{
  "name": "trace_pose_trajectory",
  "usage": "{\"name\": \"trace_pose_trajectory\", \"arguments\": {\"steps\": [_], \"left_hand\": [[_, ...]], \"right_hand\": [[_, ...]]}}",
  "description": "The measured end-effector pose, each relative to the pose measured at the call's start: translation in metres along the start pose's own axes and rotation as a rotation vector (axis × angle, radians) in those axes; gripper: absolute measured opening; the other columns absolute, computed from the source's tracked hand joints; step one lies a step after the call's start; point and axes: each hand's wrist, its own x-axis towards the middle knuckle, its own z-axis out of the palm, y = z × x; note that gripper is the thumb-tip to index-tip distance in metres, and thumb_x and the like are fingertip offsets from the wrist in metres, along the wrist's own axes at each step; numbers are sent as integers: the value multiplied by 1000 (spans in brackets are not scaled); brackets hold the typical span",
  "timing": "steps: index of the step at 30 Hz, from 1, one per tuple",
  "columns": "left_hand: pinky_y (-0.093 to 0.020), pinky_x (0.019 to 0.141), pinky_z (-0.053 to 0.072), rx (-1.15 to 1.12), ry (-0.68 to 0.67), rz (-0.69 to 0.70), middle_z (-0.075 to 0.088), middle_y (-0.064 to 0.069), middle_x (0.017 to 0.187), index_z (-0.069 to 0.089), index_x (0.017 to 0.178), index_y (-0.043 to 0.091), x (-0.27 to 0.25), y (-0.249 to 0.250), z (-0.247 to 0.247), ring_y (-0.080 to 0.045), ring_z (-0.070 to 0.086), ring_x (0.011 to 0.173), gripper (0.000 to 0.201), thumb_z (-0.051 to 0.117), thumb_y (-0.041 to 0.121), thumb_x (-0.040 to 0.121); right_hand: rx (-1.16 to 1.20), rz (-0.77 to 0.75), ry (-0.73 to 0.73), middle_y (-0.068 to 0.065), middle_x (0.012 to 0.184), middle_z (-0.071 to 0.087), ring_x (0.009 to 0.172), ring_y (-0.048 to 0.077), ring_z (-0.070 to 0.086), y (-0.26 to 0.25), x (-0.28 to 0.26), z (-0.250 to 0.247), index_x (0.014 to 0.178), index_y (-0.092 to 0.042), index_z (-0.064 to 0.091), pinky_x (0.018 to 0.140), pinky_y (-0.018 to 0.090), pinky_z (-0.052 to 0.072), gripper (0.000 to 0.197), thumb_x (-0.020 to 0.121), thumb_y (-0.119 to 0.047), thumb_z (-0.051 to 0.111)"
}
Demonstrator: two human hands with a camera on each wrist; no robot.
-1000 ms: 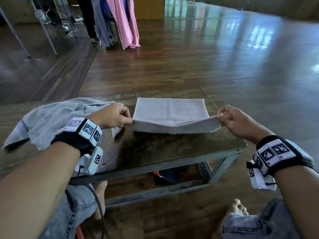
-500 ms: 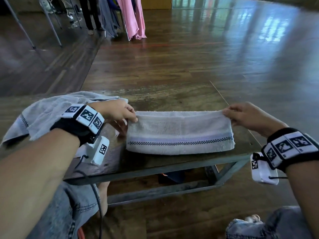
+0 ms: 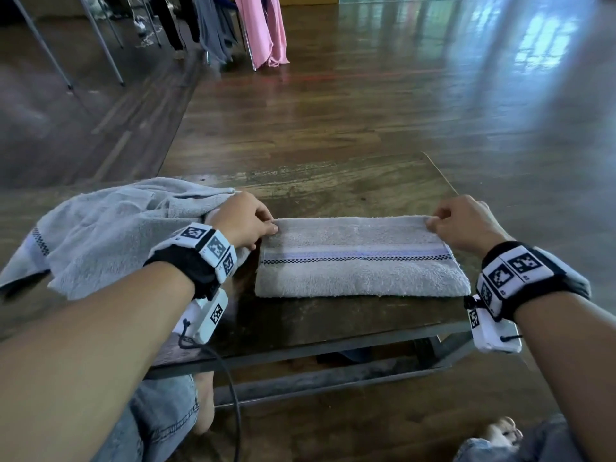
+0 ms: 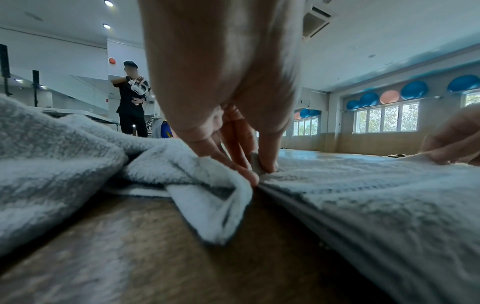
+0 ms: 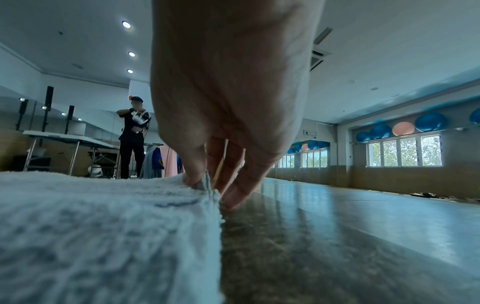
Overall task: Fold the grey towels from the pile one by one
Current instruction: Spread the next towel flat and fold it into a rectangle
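A grey towel (image 3: 360, 271) with a checkered stripe lies folded into a long band on the low wooden table (image 3: 333, 321). My left hand (image 3: 248, 225) pinches its far left corner between thumb and fingers (image 4: 262, 164). My right hand (image 3: 456, 221) pinches the far right corner (image 5: 205, 183), with the fingertips down at the table top. Both corners lie low on the folded towel (image 4: 363, 185). The crumpled pile of grey towels (image 3: 110, 228) sits on the table's left side, touching my left wrist; it fills the left of the left wrist view as the pile (image 4: 64, 154).
The table's front edge runs just below the towel, with its metal frame (image 3: 333, 375) beneath. My knees and bare feet are under and beside it. Open wooden floor (image 3: 400, 111) lies beyond. Hanging clothes (image 3: 263, 28) and a standing person (image 4: 132, 102) are far off.
Both hands carried the near edge of the towel up and over to the far side, folding it in half lengthways, then lowered the corners onto the towel. The striped face now shows.
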Motion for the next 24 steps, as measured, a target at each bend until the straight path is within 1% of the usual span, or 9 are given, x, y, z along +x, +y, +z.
{"name": "trace_pose_trajectory", "arguments": {"steps": [3,6,8,11,14,18,20,21,24], "left_hand": [[-18,41,47,15,-4,29,72,-1,75,75,79,18,3,0,-1,-13,64,41,10,76,23,87],[-21,42,51,12,31,47,71,-1,71,77,79,14,1,2,-5,-15,63,44,8,78,20,85],[-22,43,51,-12,61,68,71,-1,64,76,79,13,-1,6,-10,-16,65,47,5,78,14,83],[-24,50,53,-65,177,176,71,-4,71,74,85,7,-6,16,-22,-16,68,59,5,78,8,81],[-29,67,56,-133,405,328,70,-5,89,72,98,8,-9,23,-40,-18,65,74,14,74,6,84],[-24,73,54,-173,653,495,66,-4,96,73,100,7,-18,18,-60,-16,64,77,15,70,11,86],[-14,72,51,-151,646,515,64,-4,96,72,98,8,-23,12,-57,-13,60,77,12,72,10,86],[-15,71,50,-124,588,512,63,-6,96,72,97,8,-25,7,-51,-15,60,76,11,74,10,86],[-31,69,49,64,218,384,60,-7,101,70,98,14,-28,-8,-32,-17,57,78,21,81,17,80]], "right_hand": [[6,-10,-5,12,90,65,96,27,58,-1,0,1,70,-13,66,72,30,43,29,98,-21,65],[0,-19,18,17,98,66,75,20,61,-4,0,-3,71,-11,67,57,24,42,27,96,-19,66],[33,-19,62,17,110,66,84,25,64,-9,-1,-8,92,-9,70,70,27,48,11,95,-19,67],[61,-92,208,22,126,63,113,35,60,-22,-5,-20,127,-3,62,95,36,47,33,96,-14,62],[105,-276,508,21,122,61,114,37,57,-37,-7,-43,123,-7,68,99,34,42,31,96,-11,54],[341,-398,690,10,118,56,99,18,61,-42,-16,-64,109,-18,71,83,13,46,20,95,-12,57],[344,-411,628,13,117,57,97,20,63,-35,-22,-57,109,-14,71,82,13,46,19,94,-8,61],[304,-389,562,15,115,58,97,24,64,-29,-24,-50,109,-12,71,83,18,44,19,93,-6,62],[130,-254,196,18,109,64,96,31,63,-7,-30,-25,108,-12,71,86,30,46,23,89,-1,64]]}}
